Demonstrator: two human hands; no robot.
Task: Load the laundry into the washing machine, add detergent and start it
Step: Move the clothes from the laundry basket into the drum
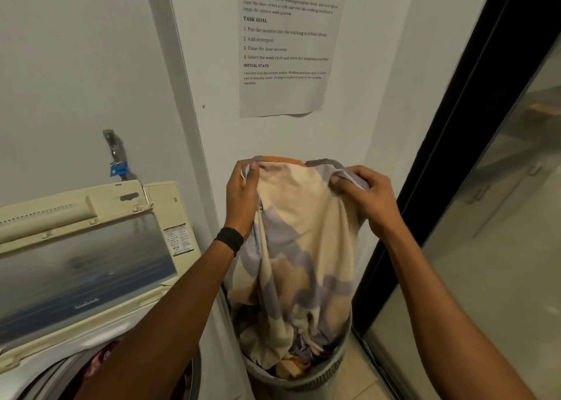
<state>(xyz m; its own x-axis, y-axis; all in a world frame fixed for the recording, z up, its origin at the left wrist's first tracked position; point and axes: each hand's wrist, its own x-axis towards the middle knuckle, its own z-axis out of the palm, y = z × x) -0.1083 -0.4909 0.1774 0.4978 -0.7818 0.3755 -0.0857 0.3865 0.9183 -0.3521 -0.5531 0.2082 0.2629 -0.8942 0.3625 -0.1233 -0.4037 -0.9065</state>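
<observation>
Up high, the left hand [243, 193] and right hand [365, 200] each pinched the top edge of a big cloth [303, 241].
Its bottom end lay in the gray basket [318, 382] on the floor. That basket sat squeezed between the washing machine [127, 323], lid up, and a dark-framed glass door [501, 263]. A paper sheet [288, 50] hung on the white wall [76, 65] behind.

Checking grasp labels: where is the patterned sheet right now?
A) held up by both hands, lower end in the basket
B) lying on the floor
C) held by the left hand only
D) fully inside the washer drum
A: the left hand and the right hand each pinch the top edge of the patterned sheet, and its lower end hangs into the basket.
</observation>
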